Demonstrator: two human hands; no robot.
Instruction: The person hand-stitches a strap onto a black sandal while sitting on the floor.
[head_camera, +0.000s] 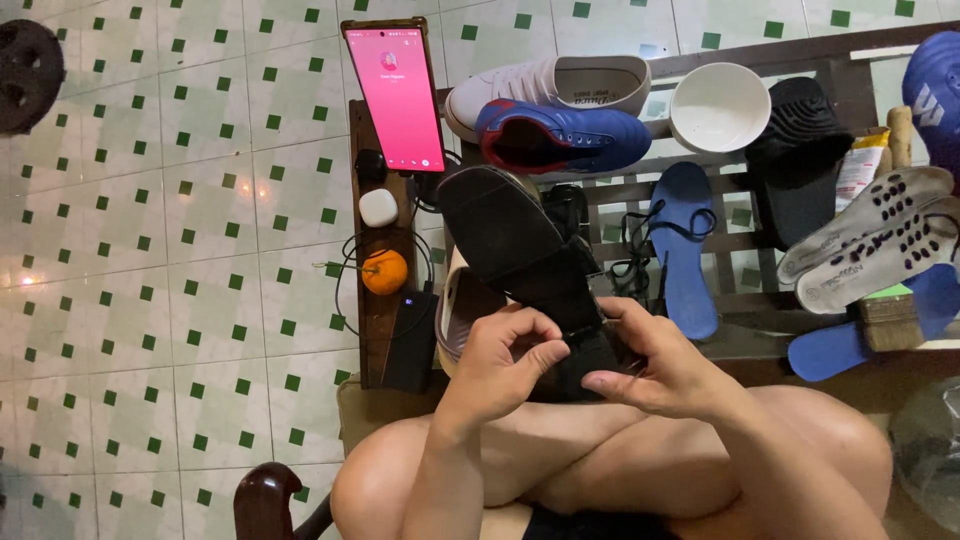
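Black shoe (520, 250) over green-dotted tile floor (180, 250)

**Slatted wooden bench, crowded with shoes**

Stood on a white floor (180, 250) tiled with small green squares. Bore on the slatted wooden bench (740, 190) a white sneaker (550, 85), a blue shoe (570, 135), a white bowl (718, 105), a black sandal (800, 150), blue insoles (685, 240), grey insoles (880, 240), a brush (890, 318), an orange (384, 271), a propped phone (395, 95).

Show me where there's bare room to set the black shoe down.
The tiled floor left of the wooden rack is bare. A small slatted gap lies between the blue insole and the black sandal. Elsewhere the rack is crowded. Both hands, left hand and right hand, grip the black shoe.
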